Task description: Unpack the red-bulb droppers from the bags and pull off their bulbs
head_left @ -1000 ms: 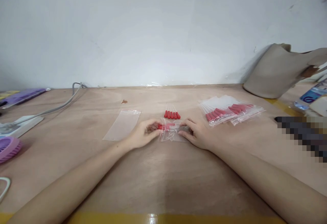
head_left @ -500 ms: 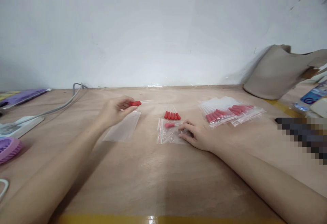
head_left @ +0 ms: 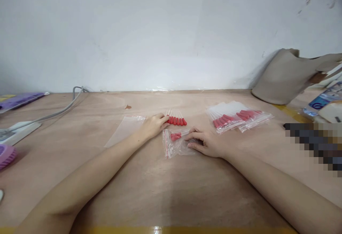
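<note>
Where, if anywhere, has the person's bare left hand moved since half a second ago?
Yes: rightward, judged against the flat, clear plastic bag at left; the left hand is now at the row of red-ended thin sticks.

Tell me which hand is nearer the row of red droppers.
Left. The left hand is at the left end of the row; the right hand is at a bag, nearer the person and further right.

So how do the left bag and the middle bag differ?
The left bag lies flat; the middle bag is rumpled. Red bulbs show inside the middle bag; none show in the left bag. The left bag's red line runs along its far edge, the middle bag's down its left edge. Both are see-through.
</note>
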Demonstrator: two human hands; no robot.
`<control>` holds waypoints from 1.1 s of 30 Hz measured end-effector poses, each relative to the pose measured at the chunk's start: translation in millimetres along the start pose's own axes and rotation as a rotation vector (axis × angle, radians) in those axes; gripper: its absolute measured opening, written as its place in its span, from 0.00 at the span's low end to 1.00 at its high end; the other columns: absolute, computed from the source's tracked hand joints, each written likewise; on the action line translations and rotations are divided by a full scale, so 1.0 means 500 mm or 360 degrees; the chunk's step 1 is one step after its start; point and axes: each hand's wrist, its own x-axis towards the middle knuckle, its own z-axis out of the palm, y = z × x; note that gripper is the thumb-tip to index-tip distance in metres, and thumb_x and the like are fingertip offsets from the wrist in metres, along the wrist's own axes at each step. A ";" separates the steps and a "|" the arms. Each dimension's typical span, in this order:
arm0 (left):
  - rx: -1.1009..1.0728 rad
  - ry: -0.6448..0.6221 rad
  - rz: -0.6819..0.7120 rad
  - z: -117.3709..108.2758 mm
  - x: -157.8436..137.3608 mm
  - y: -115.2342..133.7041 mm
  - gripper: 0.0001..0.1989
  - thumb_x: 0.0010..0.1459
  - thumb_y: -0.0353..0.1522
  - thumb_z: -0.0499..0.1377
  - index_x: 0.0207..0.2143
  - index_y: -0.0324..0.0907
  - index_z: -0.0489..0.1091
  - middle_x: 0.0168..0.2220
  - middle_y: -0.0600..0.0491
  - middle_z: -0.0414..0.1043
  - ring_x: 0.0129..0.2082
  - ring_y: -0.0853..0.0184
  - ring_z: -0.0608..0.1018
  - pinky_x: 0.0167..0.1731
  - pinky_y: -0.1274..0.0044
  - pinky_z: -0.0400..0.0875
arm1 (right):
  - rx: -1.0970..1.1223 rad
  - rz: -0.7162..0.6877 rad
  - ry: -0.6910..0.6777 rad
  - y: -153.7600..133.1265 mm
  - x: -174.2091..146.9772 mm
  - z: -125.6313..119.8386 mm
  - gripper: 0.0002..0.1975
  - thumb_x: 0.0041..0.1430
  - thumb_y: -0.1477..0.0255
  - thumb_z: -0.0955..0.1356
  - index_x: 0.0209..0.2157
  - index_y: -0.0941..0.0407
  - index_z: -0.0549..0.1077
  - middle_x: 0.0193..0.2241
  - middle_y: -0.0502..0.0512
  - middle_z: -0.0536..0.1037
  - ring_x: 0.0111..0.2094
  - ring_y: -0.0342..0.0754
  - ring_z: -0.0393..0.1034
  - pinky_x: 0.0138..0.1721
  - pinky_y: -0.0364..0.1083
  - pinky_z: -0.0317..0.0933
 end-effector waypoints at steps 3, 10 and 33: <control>-0.0106 0.0068 -0.0042 0.006 -0.003 -0.001 0.10 0.57 0.36 0.54 0.39 0.41 0.69 0.33 0.50 0.70 0.32 0.67 0.73 0.33 0.76 0.67 | 0.0011 0.0011 0.0002 0.001 0.000 0.002 0.12 0.59 0.67 0.63 0.43 0.54 0.70 0.36 0.53 0.68 0.33 0.41 0.64 0.36 0.42 0.59; -0.0631 0.0273 -0.0319 0.017 -0.022 0.002 0.15 0.50 0.36 0.61 0.40 0.38 0.68 0.32 0.51 0.69 0.26 0.71 0.73 0.29 0.78 0.71 | 0.0060 0.0017 -0.0025 0.005 -0.001 0.000 0.12 0.58 0.66 0.63 0.42 0.53 0.70 0.36 0.52 0.68 0.30 0.40 0.62 0.34 0.41 0.58; -0.0383 0.0403 -0.0176 0.017 -0.042 -0.002 0.10 0.54 0.27 0.54 0.37 0.40 0.72 0.32 0.52 0.69 0.29 0.71 0.72 0.32 0.78 0.69 | 0.0081 0.0038 -0.0074 0.011 0.002 -0.008 0.12 0.57 0.66 0.64 0.41 0.54 0.71 0.35 0.53 0.67 0.29 0.40 0.61 0.32 0.41 0.57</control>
